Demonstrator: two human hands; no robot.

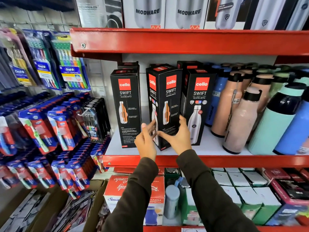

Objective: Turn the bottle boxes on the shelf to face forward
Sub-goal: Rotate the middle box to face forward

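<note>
Three black Cello Swift bottle boxes stand on the white shelf board (209, 144). The left box (126, 106) shows a flat face with the logo and small print. The middle box (164, 104) stands turned, one corner pointing at me so two faces show. The right box (198, 104) faces forward. My left hand (146, 139) touches the middle box's left face with its fingers spread. My right hand (177, 136) wraps the lower right face and front corner of that box. More black boxes stand behind the front row.
Loose bottles in peach (239, 121), mint (275, 121) and blue crowd the shelf right of the boxes. Red shelf edges (184, 42) run above and below. Toothbrush packs (55, 129) hang on the left. Boxed goods (242, 190) fill the shelf underneath.
</note>
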